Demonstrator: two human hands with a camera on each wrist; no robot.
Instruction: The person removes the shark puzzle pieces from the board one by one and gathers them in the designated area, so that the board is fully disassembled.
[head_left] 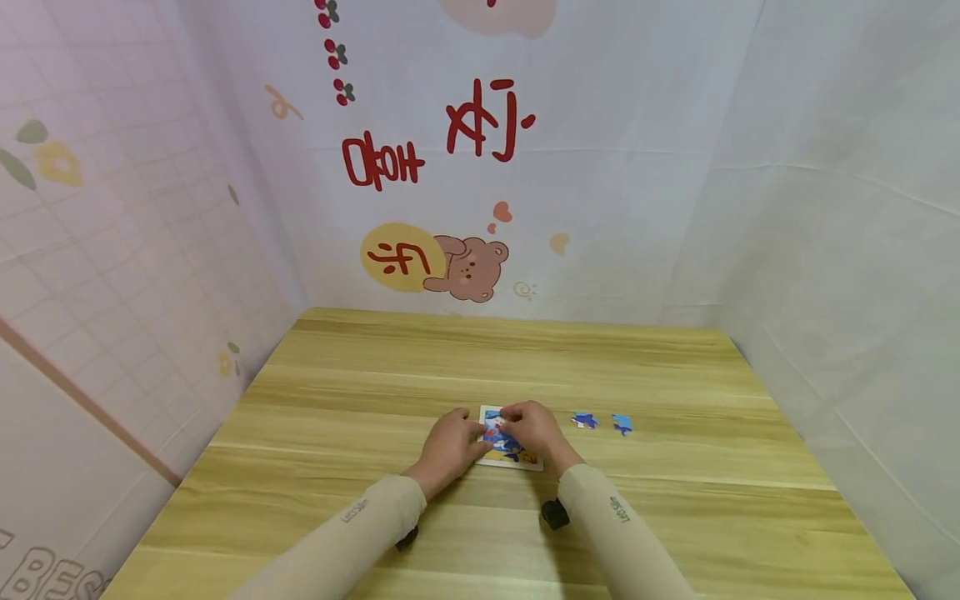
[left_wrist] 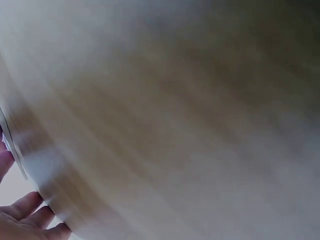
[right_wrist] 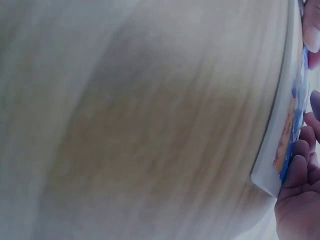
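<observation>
A small jigsaw puzzle (head_left: pixel 491 454) in a white-edged tray lies on the table, its picture blue, yellow and red. My left hand (head_left: pixel 450 443) touches the tray's left side, thumb near the lower left and fingers stretched towards the edge. Over the puzzle's upper right part, my right hand (head_left: pixel 536 429) bends its fingers down, thumb and fingertips close together. Whether a piece sits between them is hidden. Part of the tray (right_wrist: pixel 272 165) shows in the right wrist view beside the curled fingers (right_wrist: pixel 298 172). Only fingers (left_wrist: pixel 30 205) show at the left wrist view's lower left corner.
Two loose puzzle pieces lie right of the tray: a purple-blue and white one (head_left: pixel 584 421), then a blue one (head_left: pixel 622 424). The wooden table (head_left: pixel 337 400) meets printed cloth walls (head_left: pixel 615 208) at the back and sides.
</observation>
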